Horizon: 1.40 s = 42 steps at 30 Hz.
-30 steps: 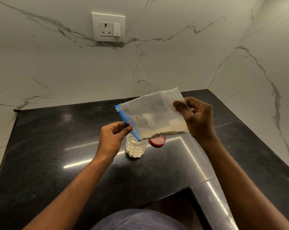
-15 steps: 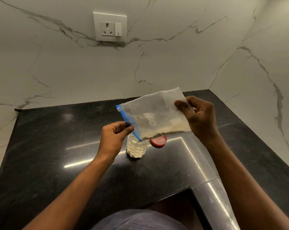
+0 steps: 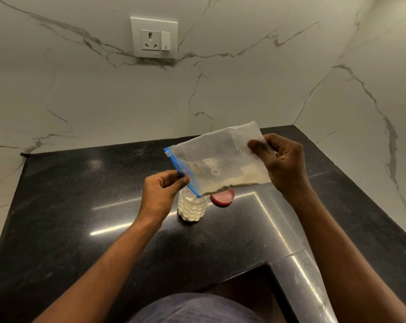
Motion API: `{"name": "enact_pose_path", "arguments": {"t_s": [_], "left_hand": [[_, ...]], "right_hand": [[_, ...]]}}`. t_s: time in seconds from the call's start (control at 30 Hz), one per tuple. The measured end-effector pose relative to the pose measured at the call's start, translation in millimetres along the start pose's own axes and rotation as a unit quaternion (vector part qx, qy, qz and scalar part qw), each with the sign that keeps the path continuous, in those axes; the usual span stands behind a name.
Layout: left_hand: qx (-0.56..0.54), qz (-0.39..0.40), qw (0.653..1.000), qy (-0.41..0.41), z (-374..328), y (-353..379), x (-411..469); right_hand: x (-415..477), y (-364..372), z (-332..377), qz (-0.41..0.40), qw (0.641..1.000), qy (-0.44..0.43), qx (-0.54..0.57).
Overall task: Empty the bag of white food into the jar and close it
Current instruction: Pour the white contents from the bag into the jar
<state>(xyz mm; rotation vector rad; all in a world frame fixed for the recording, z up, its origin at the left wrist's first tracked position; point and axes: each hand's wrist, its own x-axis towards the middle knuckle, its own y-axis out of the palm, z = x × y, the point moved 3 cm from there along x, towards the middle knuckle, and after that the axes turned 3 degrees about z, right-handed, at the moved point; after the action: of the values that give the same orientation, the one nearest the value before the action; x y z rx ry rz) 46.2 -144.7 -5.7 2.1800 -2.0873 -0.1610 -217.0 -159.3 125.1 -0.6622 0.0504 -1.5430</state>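
Observation:
I hold a clear zip bag [image 3: 217,159] with a blue zip strip tilted over a small clear jar [image 3: 192,208] that stands on the black counter. My left hand [image 3: 161,194] pinches the blue zip edge just above the jar's mouth. My right hand [image 3: 283,163] grips the raised far end of the bag. A thin line of white food lies along the bag's lower edge. The jar holds white food almost to its top. Its red lid [image 3: 223,197] lies flat on the counter right of the jar, partly hidden by the bag.
The black stone counter [image 3: 80,206] is L-shaped with a rounded inner edge [image 3: 297,259] near me. White marble walls meet in a corner at the back right. A socket and switch plate [image 3: 154,37] sits on the back wall.
The bag and both hands have shifted very slightly; the hold on the bag is the same and the jar and lid have not moved.

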Motion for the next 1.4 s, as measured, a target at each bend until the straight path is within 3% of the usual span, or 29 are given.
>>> {"name": "enact_pose_path", "arguments": {"t_s": [0.3, 0.43, 0.7, 0.87, 1.03, 1.4], "left_hand": [[-0.005, -0.003, 1.000, 0.000, 0, 0, 1], [-0.004, -0.006, 1.000, 0.000, 3, 0, 1], [-0.006, -0.005, 1.000, -0.003, 8, -1, 1], [-0.001, -0.005, 1.000, -0.003, 8, -2, 0], [-0.007, -0.009, 1.000, -0.004, 8, -3, 0], [-0.007, -0.003, 1.000, -0.005, 9, -4, 0]], "right_hand": [[-3, -1, 4, -0.025, 0.999, -0.024, 0.030], [-3, 1, 3, 0.008, 0.999, -0.022, 0.021], [-7, -1, 5, -0.019, 0.999, -0.027, 0.008], [-4, 2, 3, 0.014, 0.999, -0.023, 0.038], [-1, 2, 5, -0.010, 0.998, -0.034, 0.052], [4, 7, 7, 0.013, 0.999, -0.043, 0.022]]}}
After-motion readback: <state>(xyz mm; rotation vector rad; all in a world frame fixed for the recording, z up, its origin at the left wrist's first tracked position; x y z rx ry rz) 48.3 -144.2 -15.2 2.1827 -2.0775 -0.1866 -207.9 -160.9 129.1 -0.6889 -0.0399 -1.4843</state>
